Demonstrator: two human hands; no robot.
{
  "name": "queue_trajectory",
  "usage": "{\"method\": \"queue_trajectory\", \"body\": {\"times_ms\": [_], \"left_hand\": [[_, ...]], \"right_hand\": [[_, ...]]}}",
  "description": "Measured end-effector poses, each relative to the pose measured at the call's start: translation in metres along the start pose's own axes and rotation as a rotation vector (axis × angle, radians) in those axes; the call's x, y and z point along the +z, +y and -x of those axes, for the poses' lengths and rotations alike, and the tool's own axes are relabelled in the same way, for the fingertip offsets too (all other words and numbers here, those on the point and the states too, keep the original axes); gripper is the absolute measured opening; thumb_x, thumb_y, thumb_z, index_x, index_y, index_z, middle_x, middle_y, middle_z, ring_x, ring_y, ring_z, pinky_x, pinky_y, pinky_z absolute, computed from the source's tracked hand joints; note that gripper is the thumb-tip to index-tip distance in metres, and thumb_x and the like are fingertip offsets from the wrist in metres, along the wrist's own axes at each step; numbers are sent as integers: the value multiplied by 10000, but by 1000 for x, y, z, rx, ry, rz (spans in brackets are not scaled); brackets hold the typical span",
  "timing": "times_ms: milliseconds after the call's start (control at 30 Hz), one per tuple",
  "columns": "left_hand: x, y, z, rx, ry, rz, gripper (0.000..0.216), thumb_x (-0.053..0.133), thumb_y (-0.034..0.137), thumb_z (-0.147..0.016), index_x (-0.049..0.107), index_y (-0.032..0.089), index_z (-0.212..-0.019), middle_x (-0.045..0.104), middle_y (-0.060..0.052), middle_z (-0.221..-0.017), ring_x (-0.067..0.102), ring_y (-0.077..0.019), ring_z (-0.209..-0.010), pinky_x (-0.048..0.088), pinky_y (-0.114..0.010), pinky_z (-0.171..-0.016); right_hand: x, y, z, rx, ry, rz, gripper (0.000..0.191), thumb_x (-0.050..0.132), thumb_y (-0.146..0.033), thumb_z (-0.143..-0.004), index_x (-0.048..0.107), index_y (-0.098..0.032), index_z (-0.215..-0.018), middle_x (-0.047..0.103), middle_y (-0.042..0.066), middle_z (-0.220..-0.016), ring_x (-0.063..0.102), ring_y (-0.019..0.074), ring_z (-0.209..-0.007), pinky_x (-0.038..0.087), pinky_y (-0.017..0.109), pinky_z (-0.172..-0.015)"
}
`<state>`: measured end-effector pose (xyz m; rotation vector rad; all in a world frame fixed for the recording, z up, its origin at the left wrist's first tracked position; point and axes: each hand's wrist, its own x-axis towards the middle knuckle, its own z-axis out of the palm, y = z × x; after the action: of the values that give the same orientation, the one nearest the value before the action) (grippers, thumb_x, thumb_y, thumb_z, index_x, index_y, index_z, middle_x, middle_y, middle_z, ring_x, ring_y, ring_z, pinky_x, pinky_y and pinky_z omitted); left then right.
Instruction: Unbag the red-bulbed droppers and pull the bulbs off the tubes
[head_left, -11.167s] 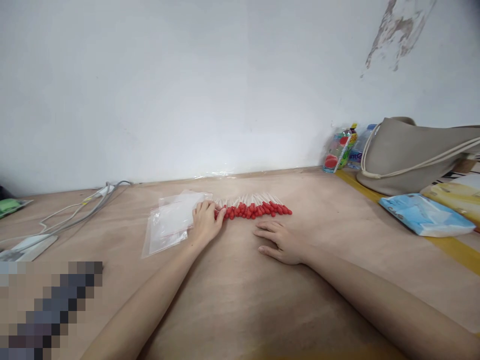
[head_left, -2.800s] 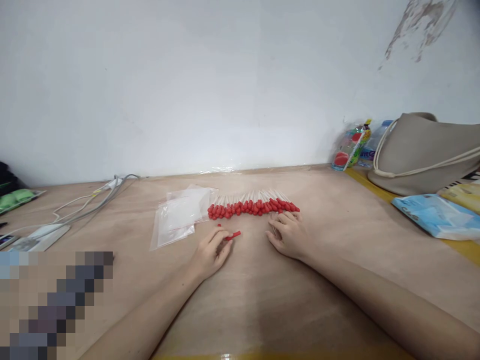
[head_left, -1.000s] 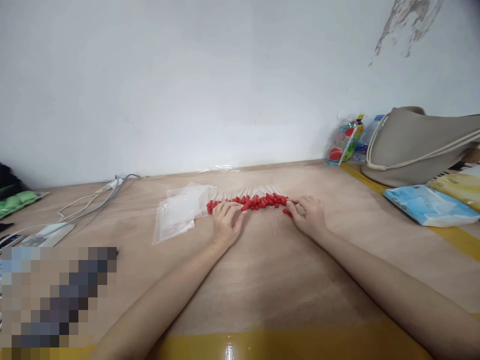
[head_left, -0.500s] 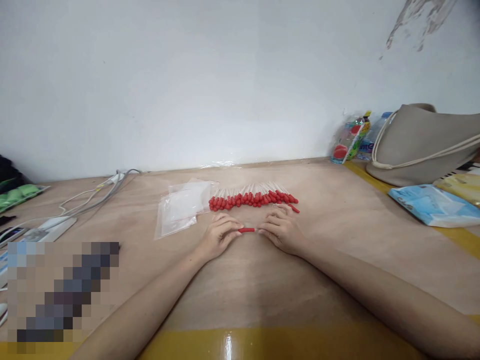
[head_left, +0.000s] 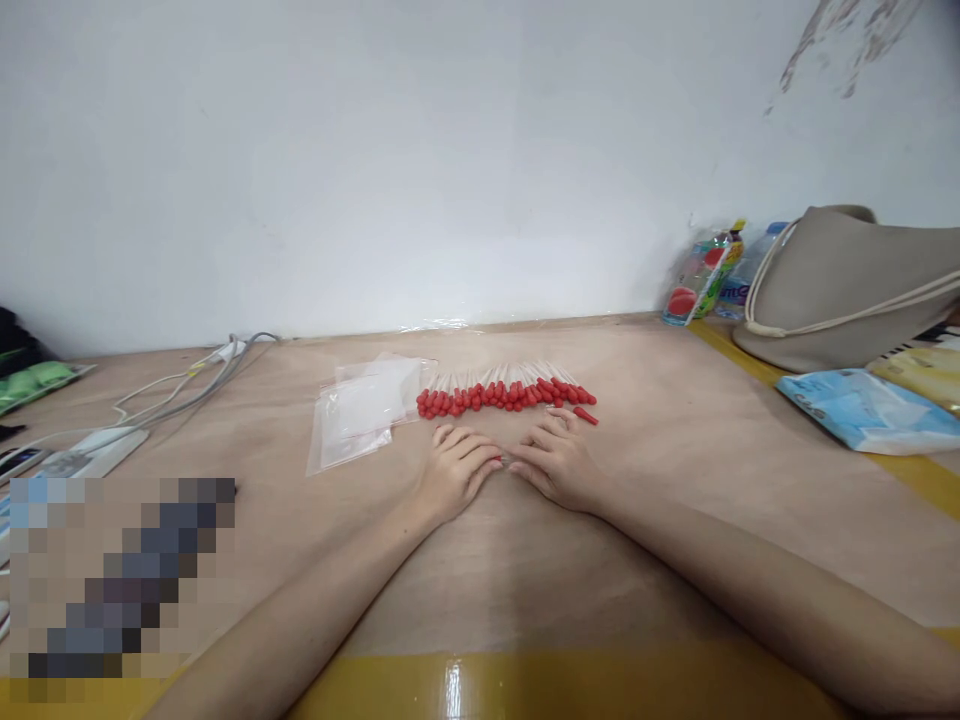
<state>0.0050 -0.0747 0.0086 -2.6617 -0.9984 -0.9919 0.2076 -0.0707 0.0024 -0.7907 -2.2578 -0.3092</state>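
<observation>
My left hand (head_left: 459, 472) is closed in a pinch around a small red-ended stick (head_left: 499, 459), and its fingers cover most of the red part. Facing it, my right hand (head_left: 561, 468) has thumb and forefinger together at the pale end of that same stick. The two sets of fingertips almost meet. Just beyond the hands lies a row of several thin white sticks with red ends (head_left: 510, 396), the red ends towards me. A separate red piece (head_left: 585, 415) rests beside my right fingers.
Overlapping clear plastic bags (head_left: 367, 405) lie left of the row. Cables (head_left: 202, 375) and a power strip (head_left: 97, 448) are at the left. To the right are bottles (head_left: 701, 275), a grey bag (head_left: 840, 280) and a blue packet (head_left: 855, 408). A white wall (head_left: 450, 170) stands behind.
My left hand has slid right along the red stick, towards my right hand, so less red shows between them. My right hand has hardly moved.
</observation>
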Motion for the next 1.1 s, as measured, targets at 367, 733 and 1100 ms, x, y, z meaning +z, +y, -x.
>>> {"method": "queue_trajectory", "body": {"times_ms": [367, 733, 1100], "left_hand": [[-6, 2, -1, 89, -93, -25, 123, 476, 244, -862, 586, 194, -883, 660, -8, -898, 523, -167, -938, 294, -371, -896], [-11, 4, 1, 83, -186, -8, 162, 429, 252, -884, 576, 185, -869, 648, -11, -880, 508, -167, -945, 274, -371, -880], [-17, 8, 4, 37, -208, 41, 164, 423, 237, -881, 575, 188, -847, 651, -7, -874, 517, -162, -942, 266, -377, -902]], "right_hand": [[-3, -4, 2, -74, 97, -85, 150, 508, -217, -840, 630, -208, -753, 594, -44, -579, 496, 99, -651, 244, 388, -911], [-3, 0, 8, -165, 86, -109, 102, 521, -192, -831, 621, -184, -814, 558, -27, -575, 463, 113, -686, 332, 367, -895], [-4, 1, 7, -246, 150, -186, 136, 526, -124, -814, 607, -161, -917, 595, -5, -636, 547, 114, -750, 447, 313, -853]]}}
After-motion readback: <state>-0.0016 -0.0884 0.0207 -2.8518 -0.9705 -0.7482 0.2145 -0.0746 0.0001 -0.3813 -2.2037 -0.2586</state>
